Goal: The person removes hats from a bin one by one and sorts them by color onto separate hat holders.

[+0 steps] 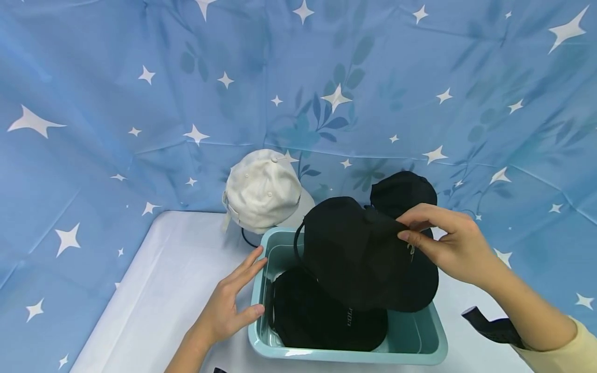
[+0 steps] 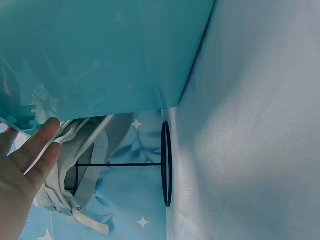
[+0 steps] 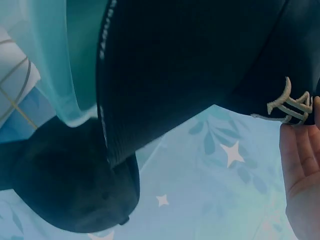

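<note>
- Pale yellow sleeve [image 1: 564, 347] seen at the near right; a dark strap-like piece [image 1: 494, 330] is noted beside it.
- White-covered table [image 1: 149, 282]: the teal bin [image 1: 350, 354] is supported on it.
- Left hand [image 1: 228, 300]: fingers are spread wide, nothing is gripped; the bin's left rim is touched by the fingertips.
- Lower black cap [image 1: 326, 318]: contained in the bin, toward its left side (pale lettering is partly visible on it).
- Upper black cap [image 1: 350, 251]: held over the bin, above the lower one; whether the two are in contact cannot be told.
- Right hand [image 1: 459, 248]: the upper black cap is pinched between thumb and fingers, near its pale embroidered mark [image 3: 292, 102].
- Rear black cap [image 1: 403, 191]: located behind the bin, toward the right; partly hidden by the held one.
- White cap [image 1: 263, 189]: carried on a black wire stand [image 2: 167, 165], behind the bin's left rear corner.
- Blue backdrop [image 1: 140, 124]: patterned with white stars and leaves.
</note>
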Demonstrator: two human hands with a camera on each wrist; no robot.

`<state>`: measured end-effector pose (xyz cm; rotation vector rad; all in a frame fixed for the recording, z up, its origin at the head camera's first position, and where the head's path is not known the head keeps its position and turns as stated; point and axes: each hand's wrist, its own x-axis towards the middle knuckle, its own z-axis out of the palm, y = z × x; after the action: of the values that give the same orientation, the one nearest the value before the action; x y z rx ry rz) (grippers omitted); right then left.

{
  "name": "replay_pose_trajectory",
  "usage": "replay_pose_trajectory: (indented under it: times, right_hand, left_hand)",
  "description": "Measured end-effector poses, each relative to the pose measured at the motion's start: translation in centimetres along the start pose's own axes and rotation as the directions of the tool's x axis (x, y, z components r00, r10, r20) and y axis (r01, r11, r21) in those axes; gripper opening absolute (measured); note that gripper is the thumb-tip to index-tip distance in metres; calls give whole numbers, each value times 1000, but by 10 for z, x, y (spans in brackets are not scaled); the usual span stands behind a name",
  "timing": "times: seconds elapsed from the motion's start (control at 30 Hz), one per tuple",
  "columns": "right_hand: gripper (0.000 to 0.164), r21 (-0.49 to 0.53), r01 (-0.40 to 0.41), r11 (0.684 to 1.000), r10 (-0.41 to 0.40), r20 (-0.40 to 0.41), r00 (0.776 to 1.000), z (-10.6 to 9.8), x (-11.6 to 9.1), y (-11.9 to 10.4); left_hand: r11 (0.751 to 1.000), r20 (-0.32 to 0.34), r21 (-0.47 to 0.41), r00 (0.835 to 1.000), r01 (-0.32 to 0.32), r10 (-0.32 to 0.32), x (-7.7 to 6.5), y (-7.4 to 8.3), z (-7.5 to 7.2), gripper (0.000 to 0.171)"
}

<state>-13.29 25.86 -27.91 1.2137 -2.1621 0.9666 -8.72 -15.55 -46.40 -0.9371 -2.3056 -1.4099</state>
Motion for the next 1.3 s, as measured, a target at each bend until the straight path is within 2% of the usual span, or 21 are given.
replay_pose_trajectory:
  times: [0.43, 0.73, 0.97, 1.03, 1.07, 1.23, 1.3]
  right_hand:
    - [55, -116, -11, 993, -4, -131, 991, -31, 6, 1]
    - [61, -193, -95, 977, 57, -195, 979, -51, 8, 5]
    - [69, -236, -159, 959, 95, -263, 960, -62, 6, 12]
    - [66, -256, -174, 951, 102, -273, 957, -65, 6, 13]
    - [60, -264, -180, 947, 106, -273, 956, -66, 5, 13]
    - [12, -331, -238, 913, 145, -281, 949, -70, 4, 16]
    - [19, -339, -265, 903, 165, -295, 941, -71, 3, 18]
  left_hand:
    - [1000, -3, -8, 1000, -11, 11, 1, 1, 1, 79]
    - [1000, -6, -13, 1000, -26, 26, 2, 0, 2, 78]
    - [1000, -7, -6, 1000, -28, 28, 3, 1, 1, 80]
    - [1000, -7, -4, 1000, -26, 26, 3, 1, 1, 80]
    - [1000, -7, -5, 1000, -22, 22, 3, 1, 1, 80]
    - [1000, -8, -4, 1000, -13, 13, 1, 2, 0, 78]
    - [1000, -9, -6, 1000, -18, 18, 0, 1, 1, 78]
